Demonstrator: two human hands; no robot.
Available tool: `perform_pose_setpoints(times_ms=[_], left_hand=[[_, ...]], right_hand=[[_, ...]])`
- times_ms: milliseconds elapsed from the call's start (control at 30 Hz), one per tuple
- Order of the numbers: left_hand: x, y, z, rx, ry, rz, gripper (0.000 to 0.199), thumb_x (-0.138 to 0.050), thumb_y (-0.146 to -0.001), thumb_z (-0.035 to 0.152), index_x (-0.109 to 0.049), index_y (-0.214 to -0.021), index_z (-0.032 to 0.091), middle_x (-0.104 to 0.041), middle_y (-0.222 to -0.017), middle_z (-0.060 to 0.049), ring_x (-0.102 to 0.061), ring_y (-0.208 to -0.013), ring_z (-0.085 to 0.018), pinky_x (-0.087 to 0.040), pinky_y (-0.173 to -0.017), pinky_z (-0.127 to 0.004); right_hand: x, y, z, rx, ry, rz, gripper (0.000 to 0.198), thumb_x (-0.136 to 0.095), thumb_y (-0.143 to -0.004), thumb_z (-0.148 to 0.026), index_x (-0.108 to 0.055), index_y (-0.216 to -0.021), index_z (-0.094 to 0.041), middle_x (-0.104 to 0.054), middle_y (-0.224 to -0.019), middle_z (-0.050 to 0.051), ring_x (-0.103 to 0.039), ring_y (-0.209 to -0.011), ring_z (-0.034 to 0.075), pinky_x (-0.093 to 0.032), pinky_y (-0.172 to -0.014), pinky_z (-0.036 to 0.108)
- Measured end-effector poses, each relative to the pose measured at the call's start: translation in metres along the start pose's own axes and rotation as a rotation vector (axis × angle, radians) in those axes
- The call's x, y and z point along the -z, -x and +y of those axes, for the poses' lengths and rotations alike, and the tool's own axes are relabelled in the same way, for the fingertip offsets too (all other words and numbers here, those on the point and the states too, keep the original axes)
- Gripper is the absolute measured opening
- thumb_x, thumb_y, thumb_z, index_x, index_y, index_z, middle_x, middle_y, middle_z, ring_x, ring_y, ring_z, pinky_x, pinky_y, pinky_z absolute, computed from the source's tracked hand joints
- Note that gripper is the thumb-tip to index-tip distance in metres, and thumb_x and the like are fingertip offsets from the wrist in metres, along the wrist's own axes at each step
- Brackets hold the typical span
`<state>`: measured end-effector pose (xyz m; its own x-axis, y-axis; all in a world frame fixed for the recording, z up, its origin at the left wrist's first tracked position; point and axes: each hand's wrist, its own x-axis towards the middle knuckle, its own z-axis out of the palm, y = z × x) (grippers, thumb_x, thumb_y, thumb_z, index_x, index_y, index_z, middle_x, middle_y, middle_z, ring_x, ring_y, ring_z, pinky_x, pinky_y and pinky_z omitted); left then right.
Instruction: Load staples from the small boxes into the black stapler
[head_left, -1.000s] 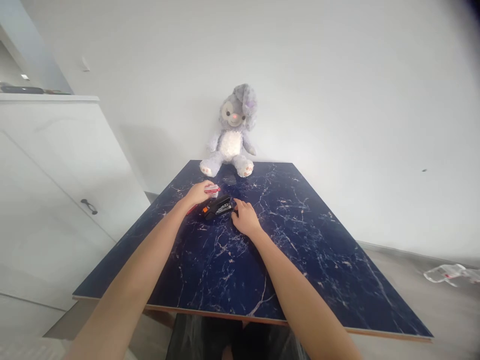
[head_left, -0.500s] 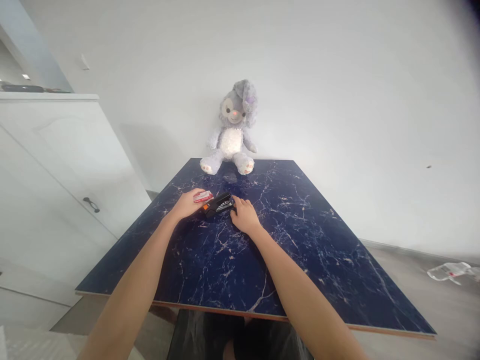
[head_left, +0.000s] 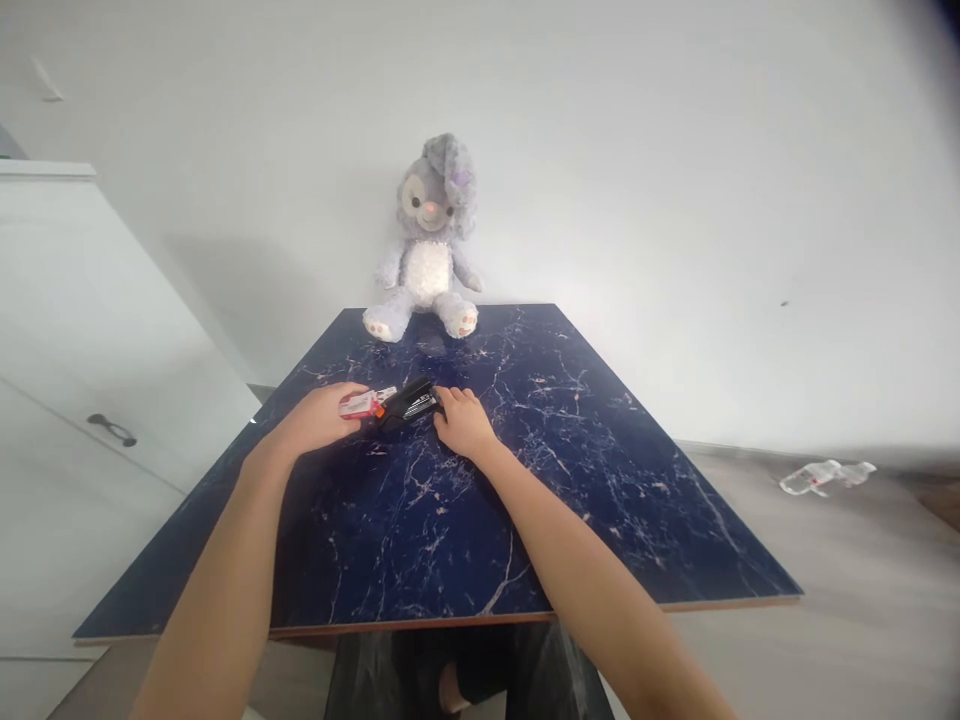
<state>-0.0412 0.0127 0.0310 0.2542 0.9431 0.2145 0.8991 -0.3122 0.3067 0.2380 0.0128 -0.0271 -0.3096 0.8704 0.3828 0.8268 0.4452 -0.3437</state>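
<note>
My left hand (head_left: 322,415) is closed around a small red-and-white box (head_left: 360,404), which looks like a staple box. A pale piece shows at the box's right end, close to the stapler; I cannot make out its details. The black stapler (head_left: 405,403), with an orange part at its left end, lies on the dark blue table in front of me. Its silvery inside shows between the upper and lower parts. My right hand (head_left: 465,422) has its fingers closed on the stapler's right end, and that end is partly hidden by them.
The marbled blue table (head_left: 420,530) stands against a pale wall. A grey plush rabbit (head_left: 427,250) sits at its far edge. To the left is a white cabinet (head_left: 60,300) with a dark handle. A clear plastic item (head_left: 821,477) lies on the floor at right.
The view has shifted, so everything sits further left. My left hand has turned and moved back from the stapler a little, and a pale piece now shows at the box's end.
</note>
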Motion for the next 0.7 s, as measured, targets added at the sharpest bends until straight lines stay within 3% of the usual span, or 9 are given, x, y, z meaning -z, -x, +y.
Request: perform_pose_setpoints(times_ms=[100,233,367,500,600,700], left_hand=[[0.001,0.004,0.004,0.009,-0.062,-0.126,0.042,-0.070,-0.061,0.026,-0.070,-0.103,0.029,-0.073,-0.097,-0.004,-0.068,-0.081,-0.027,-0.050,-0.065,-0.030],[0.001,0.009,0.018,0.058,-0.001,-0.315,0.033,-0.068,-0.062,0.026,-0.066,-0.095,0.026,-0.072,-0.088,-0.002,-0.067,-0.074,-0.024,-0.046,-0.060,-0.028],[0.001,0.010,0.031,0.050,0.048,-0.318,0.041,-0.071,-0.065,0.033,-0.065,-0.105,0.024,-0.072,-0.096,-0.003,-0.066,-0.080,-0.023,-0.046,-0.065,-0.028],[-0.014,0.009,0.062,-0.050,0.090,-0.275,0.033,-0.071,-0.069,0.036,-0.066,-0.099,0.023,-0.071,-0.088,-0.002,-0.065,-0.077,-0.022,-0.046,-0.067,-0.029],[-0.033,0.008,0.094,-0.163,0.160,-0.308,0.026,-0.072,-0.071,0.038,-0.066,-0.091,0.022,-0.071,-0.086,-0.003,-0.066,-0.077,-0.022,-0.047,-0.070,-0.030],[-0.048,0.009,0.112,-0.233,0.224,-0.267,0.043,-0.077,-0.069,0.041,-0.065,-0.107,0.025,-0.072,-0.100,-0.003,-0.068,-0.087,-0.025,-0.049,-0.078,-0.033]], right_hand=[[0.001,0.002,-0.001,-0.003,-0.007,-0.001,0.049,-0.047,-0.092,-0.023,-0.050,-0.140,-0.015,-0.062,-0.121,0.013,-0.051,-0.108,0.028,-0.038,-0.100,0.041],[0.000,0.005,-0.002,-0.004,-0.001,-0.007,0.047,-0.047,-0.092,-0.024,-0.052,-0.138,-0.015,-0.062,-0.121,0.014,-0.051,-0.110,0.029,-0.038,-0.102,0.042],[-0.002,0.004,-0.002,-0.018,-0.058,0.018,0.051,-0.048,-0.090,-0.022,-0.049,-0.141,-0.014,-0.063,-0.122,0.014,-0.054,-0.110,0.029,-0.039,-0.102,0.042],[-0.002,0.000,0.004,-0.240,-0.234,0.218,0.053,-0.044,-0.087,-0.015,-0.050,-0.139,-0.013,-0.065,-0.122,0.013,-0.057,-0.112,0.027,-0.042,-0.102,0.040],[0.002,-0.002,0.016,-0.386,-0.439,0.252,0.043,-0.040,-0.088,-0.014,-0.060,-0.126,-0.015,-0.069,-0.118,0.010,-0.062,-0.111,0.022,-0.044,-0.101,0.035],[0.007,0.003,0.032,-0.422,-0.589,0.264,0.035,-0.039,-0.093,-0.024,-0.065,-0.116,-0.019,-0.071,-0.114,0.007,-0.065,-0.107,0.019,-0.046,-0.099,0.032]])
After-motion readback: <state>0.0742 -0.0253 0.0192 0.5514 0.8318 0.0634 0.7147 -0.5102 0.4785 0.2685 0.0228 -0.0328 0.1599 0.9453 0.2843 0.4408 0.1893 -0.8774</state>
